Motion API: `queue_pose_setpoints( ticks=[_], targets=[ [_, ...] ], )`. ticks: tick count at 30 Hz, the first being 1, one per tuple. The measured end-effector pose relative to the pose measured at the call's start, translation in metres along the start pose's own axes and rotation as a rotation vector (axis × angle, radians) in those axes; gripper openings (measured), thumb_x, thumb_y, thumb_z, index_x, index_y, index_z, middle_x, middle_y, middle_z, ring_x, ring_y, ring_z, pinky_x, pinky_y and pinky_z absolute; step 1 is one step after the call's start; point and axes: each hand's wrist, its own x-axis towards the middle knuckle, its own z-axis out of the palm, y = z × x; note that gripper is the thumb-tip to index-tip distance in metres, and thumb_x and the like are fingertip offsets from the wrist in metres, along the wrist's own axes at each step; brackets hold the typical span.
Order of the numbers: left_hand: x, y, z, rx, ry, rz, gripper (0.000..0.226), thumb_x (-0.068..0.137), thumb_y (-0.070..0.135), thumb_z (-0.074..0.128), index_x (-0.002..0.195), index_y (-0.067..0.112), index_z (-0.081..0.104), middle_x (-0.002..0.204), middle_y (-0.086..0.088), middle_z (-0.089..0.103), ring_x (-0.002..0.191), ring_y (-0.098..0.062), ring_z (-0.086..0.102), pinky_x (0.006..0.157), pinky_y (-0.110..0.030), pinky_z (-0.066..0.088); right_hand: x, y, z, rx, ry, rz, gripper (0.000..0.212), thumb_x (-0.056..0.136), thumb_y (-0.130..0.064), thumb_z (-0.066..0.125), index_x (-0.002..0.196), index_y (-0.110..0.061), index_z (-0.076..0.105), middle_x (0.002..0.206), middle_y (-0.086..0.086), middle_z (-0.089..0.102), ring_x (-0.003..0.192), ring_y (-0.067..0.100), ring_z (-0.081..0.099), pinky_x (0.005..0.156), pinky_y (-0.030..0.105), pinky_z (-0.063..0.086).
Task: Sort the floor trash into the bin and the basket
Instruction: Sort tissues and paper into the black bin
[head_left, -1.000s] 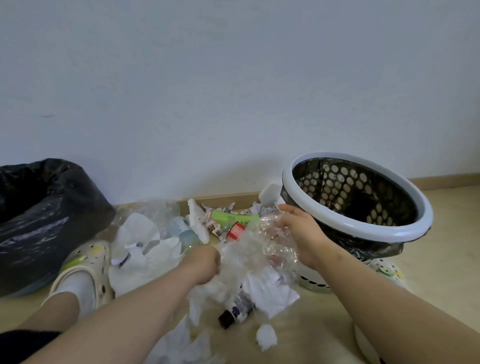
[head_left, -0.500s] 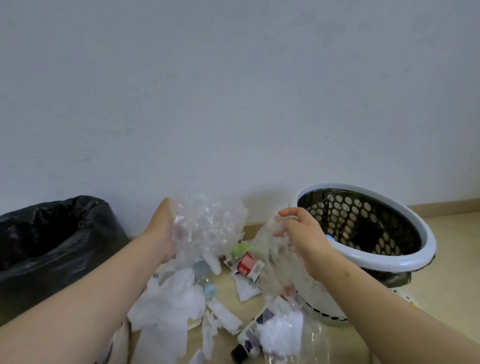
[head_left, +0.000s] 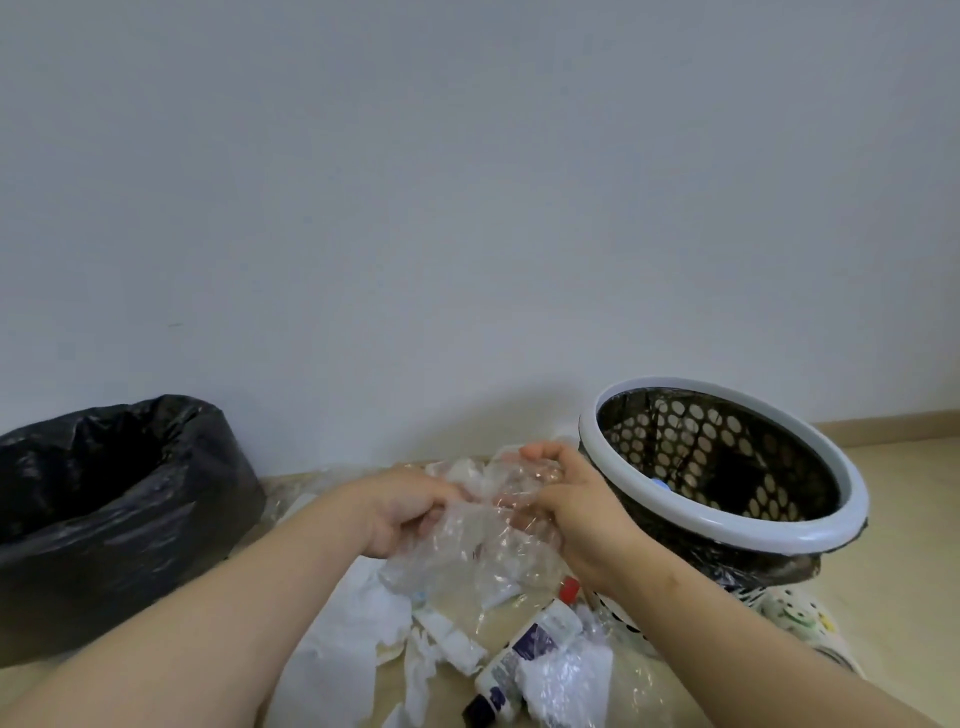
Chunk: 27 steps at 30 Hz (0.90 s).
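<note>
Both hands hold one crumpled wad of clear plastic wrap (head_left: 483, 540) above the floor trash. My left hand (head_left: 402, 512) grips its left side with curled fingers. My right hand (head_left: 576, 512) grips its right side, close to the rim of the perforated basket (head_left: 810, 535), which has a white ring and a dark liner. The bin lined with a black bag (head_left: 104, 519) stands at the left. Below the hands lie white tissues (head_left: 353, 639), a small white bottle with a dark cap (head_left: 524, 657) and a red cap (head_left: 570, 588).
A pale wall rises right behind the trash. More clear plastic (head_left: 576, 680) lies on the wooden floor at the bottom. A patterned white slipper (head_left: 795, 618) shows under the basket's right side.
The two hands, apart and raised half a second ago with plastic stretched between them, have come together and bunched the clear wrap into one wad beside the basket.
</note>
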Motion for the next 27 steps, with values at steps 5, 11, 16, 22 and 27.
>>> queue_pose_setpoints(
  ticks=[5,11,16,22,27],
  targets=[
    [0.004,0.002,0.003,-0.1,0.232,0.064,0.035,0.088,-0.001,0.041,0.056,0.012,0.049,0.038,0.001,0.035,0.041,-0.013,0.032,0.037,-0.013,0.033,0.0,-0.013,-0.019,-0.062,0.353,-0.072,0.031,0.087,0.013,0.032,0.091,-0.011,0.05,0.069,0.008,0.052,0.054,0.015,0.046,0.045,0.023,0.038],
    [-0.004,0.013,0.021,-0.288,0.199,0.123,0.016,0.092,0.017,0.049,0.076,0.014,0.051,0.072,-0.003,0.048,0.061,-0.016,0.042,0.057,-0.025,0.036,0.003,-0.034,-0.008,0.413,0.485,-0.11,0.025,0.09,0.005,0.032,0.078,-0.015,0.042,0.073,0.005,0.052,0.052,0.013,0.051,0.043,0.022,0.039],
    [0.004,0.013,0.046,-0.321,-0.006,0.165,0.022,0.091,0.024,0.057,0.109,0.012,0.061,0.09,-0.008,0.063,0.08,-0.023,0.058,0.071,-0.033,0.049,-0.001,-0.005,0.006,0.297,0.209,0.149,0.031,0.088,0.008,0.028,0.069,-0.007,0.047,0.055,0.004,0.046,0.047,0.013,0.04,0.05,0.024,0.039],
    [0.016,-0.006,0.044,-0.074,0.122,0.215,0.051,0.085,-0.012,0.051,0.122,0.024,0.051,0.107,-0.013,0.061,0.076,-0.023,0.061,0.063,-0.032,0.054,0.002,0.015,-0.012,-0.447,0.177,0.088,0.022,0.089,0.003,0.046,0.073,-0.011,0.043,0.066,0.002,0.044,0.056,0.012,0.04,0.054,0.023,0.038],
    [0.025,-0.021,0.021,0.15,0.154,0.191,0.054,0.085,-0.012,0.046,0.13,0.017,0.051,0.1,-0.014,0.062,0.074,-0.021,0.058,0.055,-0.025,0.05,0.005,0.026,-0.017,-0.511,0.002,0.086,0.013,0.092,-0.004,0.049,0.095,-0.016,0.055,0.089,0.002,0.054,0.074,0.014,0.052,0.066,0.024,0.045]
  ],
)
